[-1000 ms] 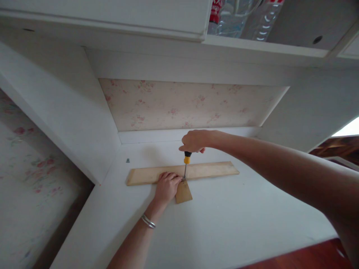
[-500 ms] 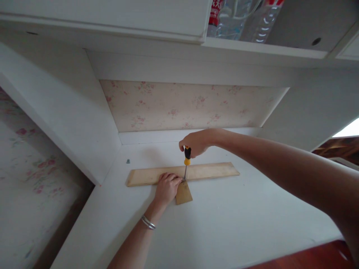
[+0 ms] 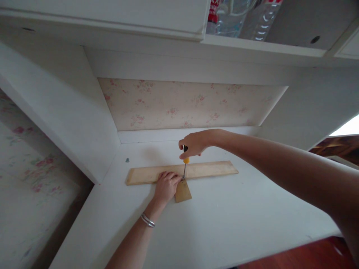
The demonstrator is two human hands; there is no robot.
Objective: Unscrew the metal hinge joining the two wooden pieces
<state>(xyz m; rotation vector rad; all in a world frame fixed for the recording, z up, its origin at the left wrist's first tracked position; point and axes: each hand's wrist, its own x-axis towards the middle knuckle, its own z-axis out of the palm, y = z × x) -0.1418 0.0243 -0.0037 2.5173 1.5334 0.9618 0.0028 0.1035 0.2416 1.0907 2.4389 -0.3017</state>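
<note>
A long light wooden board (image 3: 211,169) lies across the white desktop, with a small tapered wooden piece (image 3: 183,192) at its near edge, about mid-length. My left hand (image 3: 166,186) presses on the board just left of that joint, its fingers bent and close together over the near edge. Above, my right hand (image 3: 193,145) is closed round the handle of a yellow and black screwdriver (image 3: 186,160). The upright shaft ends at a small metal part (image 3: 183,177) beside my left fingertips. What exactly the tip touches is too small to tell.
A small metal screw-like piece (image 3: 127,160) stands on the desktop (image 3: 241,220) to the left of the board. White side panels flank the work surface. Overhead, a cabinet (image 3: 106,18) juts out, with plastic bottles (image 3: 232,18) on its open shelf.
My right fingers have shifted round the screwdriver handle, with a finger now lower and covering more of it. My left hand and the board stay put; the view has moved slightly.
</note>
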